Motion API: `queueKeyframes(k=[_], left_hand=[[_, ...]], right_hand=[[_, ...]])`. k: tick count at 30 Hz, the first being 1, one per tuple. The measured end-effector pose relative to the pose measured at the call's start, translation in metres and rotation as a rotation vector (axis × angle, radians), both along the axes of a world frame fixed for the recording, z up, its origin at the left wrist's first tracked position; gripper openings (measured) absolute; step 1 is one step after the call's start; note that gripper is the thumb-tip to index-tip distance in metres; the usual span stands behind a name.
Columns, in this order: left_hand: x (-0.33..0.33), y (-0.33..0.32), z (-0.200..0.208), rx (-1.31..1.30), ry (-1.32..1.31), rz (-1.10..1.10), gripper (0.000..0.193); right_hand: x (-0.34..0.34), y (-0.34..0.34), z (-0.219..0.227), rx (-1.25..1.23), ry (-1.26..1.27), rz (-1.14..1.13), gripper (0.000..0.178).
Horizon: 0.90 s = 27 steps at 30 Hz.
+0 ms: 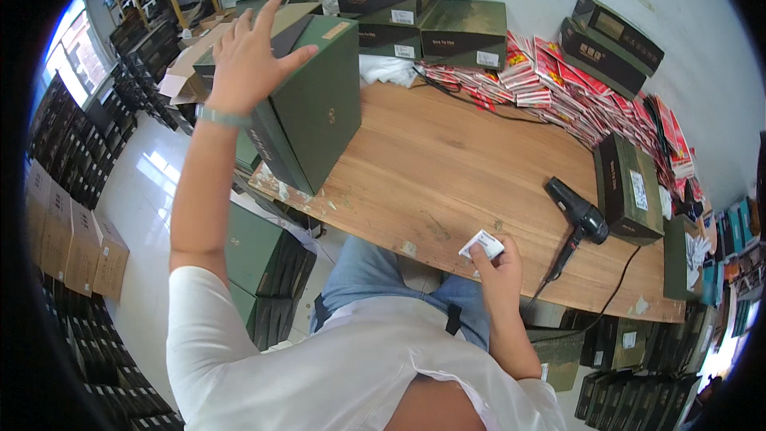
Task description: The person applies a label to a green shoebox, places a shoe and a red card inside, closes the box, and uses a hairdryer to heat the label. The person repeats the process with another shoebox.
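Observation:
At the left end of the table a large dark green shoebox (323,112) stands on its edge. My left hand (251,60) is at its upper part, fingers spread and thumb stretched out; whether the palm presses on the box I cannot tell. Near the table's front edge, my right hand (496,263) pinches a small white label (482,245) between thumb and fingers. The label has dark print on it, and I cannot tell if it is one piece or several. Beyond that hand, a black hair dryer (578,211) lies on the table.
Stacked shoeboxes (463,32) line the back of the wooden table (447,152). Red printed packets (550,84) lie heaped along the wall. Another shoebox (628,187) sits at the right. The dryer's cord (618,291) hangs over the front edge. Cartons (72,231) stand on the floor at left.

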<state>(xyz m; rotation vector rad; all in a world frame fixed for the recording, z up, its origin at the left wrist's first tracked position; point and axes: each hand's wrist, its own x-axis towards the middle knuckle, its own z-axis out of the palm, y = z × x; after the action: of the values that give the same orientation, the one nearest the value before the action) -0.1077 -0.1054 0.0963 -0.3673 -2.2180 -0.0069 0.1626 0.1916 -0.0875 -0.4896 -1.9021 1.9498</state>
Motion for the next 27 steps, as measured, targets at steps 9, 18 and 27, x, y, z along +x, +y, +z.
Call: queueKeyframes(k=[9,18,27], left_hand=[[-0.067,-0.004,0.0,-0.058,-0.946,0.137,0.135],[-0.081,-0.019,-0.007,0.043,-0.959,0.042,0.123],[0.016,0.065,0.002,-0.325,-0.724,-0.662,0.126]], right_hand=[[0.011,0.012,0.009,-0.103,0.002,0.038,0.019],[0.032,0.05,0.042,0.005,0.016,-0.009,0.019],[0.003,0.08,0.093,0.126,-0.123,0.09,0.03]])
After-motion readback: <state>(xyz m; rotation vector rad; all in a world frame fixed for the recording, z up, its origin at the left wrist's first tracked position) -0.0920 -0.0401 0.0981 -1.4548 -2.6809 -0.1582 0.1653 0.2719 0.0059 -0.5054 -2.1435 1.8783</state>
